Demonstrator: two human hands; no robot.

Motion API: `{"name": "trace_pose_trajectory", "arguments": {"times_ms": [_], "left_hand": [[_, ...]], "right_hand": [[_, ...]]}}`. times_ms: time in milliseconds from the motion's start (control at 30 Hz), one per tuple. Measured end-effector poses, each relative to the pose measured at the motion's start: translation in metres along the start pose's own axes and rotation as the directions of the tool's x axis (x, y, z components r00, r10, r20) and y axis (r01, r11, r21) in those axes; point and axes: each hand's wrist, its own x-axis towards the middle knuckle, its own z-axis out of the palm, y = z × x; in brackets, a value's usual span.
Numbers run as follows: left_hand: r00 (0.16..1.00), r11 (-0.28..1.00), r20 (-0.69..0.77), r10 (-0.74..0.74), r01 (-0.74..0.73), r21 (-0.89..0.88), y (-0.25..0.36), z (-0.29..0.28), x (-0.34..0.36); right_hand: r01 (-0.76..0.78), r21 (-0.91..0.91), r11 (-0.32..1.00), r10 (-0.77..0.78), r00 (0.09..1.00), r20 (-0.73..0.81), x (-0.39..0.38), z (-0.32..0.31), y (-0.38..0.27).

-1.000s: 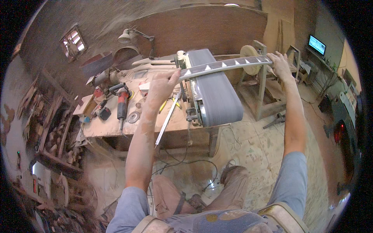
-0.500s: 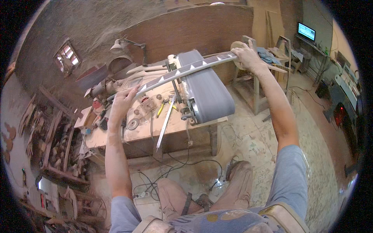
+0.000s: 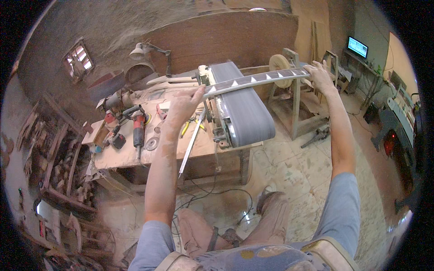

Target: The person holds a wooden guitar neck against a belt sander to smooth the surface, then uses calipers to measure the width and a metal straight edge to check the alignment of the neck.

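While both hands grip it, one long dark fretboard [image 3: 255, 79] with pale triangular inlays spans the grey abrasive belt of one belt sander [image 3: 246, 108]. Left hand [image 3: 183, 103] closes on its near end; right hand [image 3: 318, 72] clasps the far end. One dusty wooden worktop [image 3: 131, 153] sits beneath the left hand.

Two hands, left [image 3: 184, 105] and right [image 3: 319, 74], hold one long dark strip [image 3: 257, 79] with white triangle inlays; seven triangles can be counted. There is one belt sander [image 3: 244, 108], one workbench [image 3: 135, 156], one red power tool [image 3: 138, 130], one lamp [image 3: 138, 52], one lit screen [image 3: 357, 46] and one small window [image 3: 77, 58].
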Motion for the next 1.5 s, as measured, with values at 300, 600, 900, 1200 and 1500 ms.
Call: {"name": "trace_pose_trajectory", "arguments": {"times_ms": [300, 600, 900, 1200, 1500], "left_hand": [[0.996, 0.995, 0.023, -0.084, 0.083, 0.047, -0.005, -0.03, -0.015], [0.986, 0.965, 0.049, -0.162, 0.148, 0.215, -0.02, -0.094, -0.046], [0.996, 0.847, -0.068, -0.057, 0.084, 0.526, -0.056, -0.127, -0.118], [0.832, 0.617, 0.501, -0.24, 0.529, -0.583, 0.048, -0.101, -0.196], [0.895, 0.437, 0.425, 0.133, 0.332, -0.836, 0.13, -0.029, -0.153]], "right_hand": [[0.061, -0.043, 0.997, -0.06, 0.998, 0.007, 0.012, 0.002, -0.023], [0.171, 0.079, 0.982, -0.156, 0.974, -0.161, 0.024, -0.014, -0.091], [0.228, 0.175, 0.958, -0.234, 0.972, 0.014, 0.029, -0.122, -0.151], [0.348, 0.89, 0.294, 0.335, 0.835, -0.437, -0.042, -0.279, -0.151], [-0.144, 0.862, -0.486, -0.308, 0.951, -0.014, -0.155, -0.245, -0.263]]}}
